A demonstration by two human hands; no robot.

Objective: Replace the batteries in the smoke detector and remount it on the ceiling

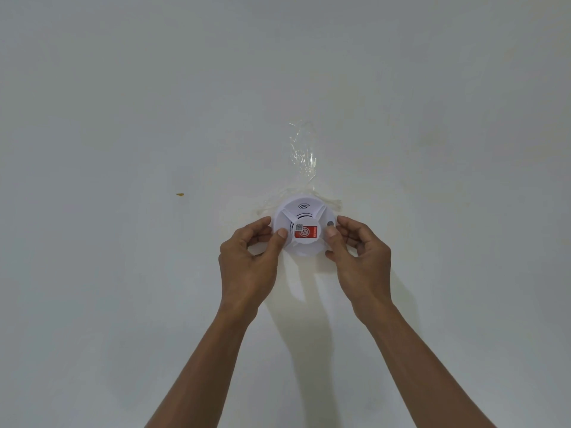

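A round white smoke detector [304, 217] with a red label on its middle sits against the pale ceiling [123, 103]. My left hand [250, 257] grips its left rim, thumb on the face and fingers curled round the edge. On the other side my right hand [360, 253] grips the right rim the same way, its thumb lying just below a small grey button. Both arms reach up from the bottom of the view. The detector's lower edge is partly hidden by my thumbs.
Crinkled strips of clear tape [304, 156] stick to the ceiling above the detector and run down to its top rim. A small yellow-brown mark [180, 194] shows on the ceiling to the left.
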